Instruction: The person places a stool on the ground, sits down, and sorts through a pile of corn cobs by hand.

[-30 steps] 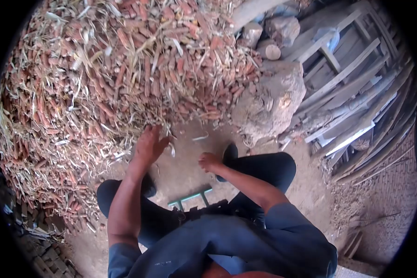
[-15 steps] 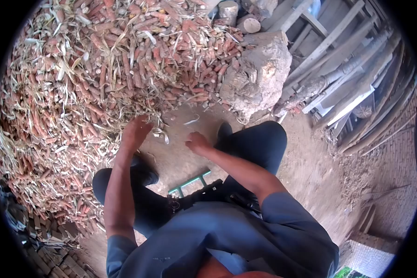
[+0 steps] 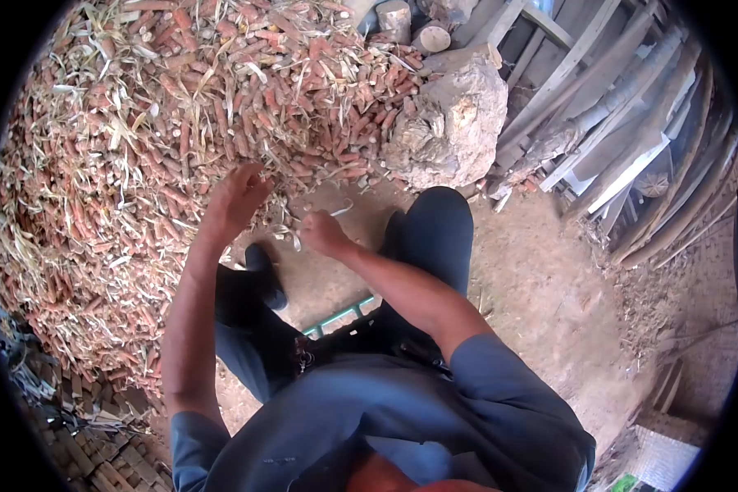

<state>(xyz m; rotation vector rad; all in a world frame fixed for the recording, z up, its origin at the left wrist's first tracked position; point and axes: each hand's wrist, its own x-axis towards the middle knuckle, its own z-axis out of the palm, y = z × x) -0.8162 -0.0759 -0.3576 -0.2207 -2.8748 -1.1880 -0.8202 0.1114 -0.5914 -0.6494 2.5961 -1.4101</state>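
A wide heap of reddish corn cobs (image 3: 258, 111), mixed with pale dry husks, fills the left and far side. At its near edge, my left hand (image 3: 239, 197) reaches over the cobs with its fingers curled inward. What those fingers hold, if anything, is hidden. My right hand (image 3: 324, 234) is closed like a fist above the dirt floor, to the right of the left one and apart from it. Just left of it lie curled strips of pale husk (image 3: 285, 238). Whether anything is inside this fist cannot be made out.
Past the cobs sits a big rough block (image 3: 459, 123), stone or stump, with cut log pieces (image 3: 431, 38) behind it. Poles and planks (image 3: 570, 123) lean at the right. A green metal frame (image 3: 336, 318) shows between my legs on the dirt floor (image 3: 541, 279).
Both hands have shifted, the right one leftward and closer to the left, the left one slightly farther out over the cobs. My right knee has swung inward.
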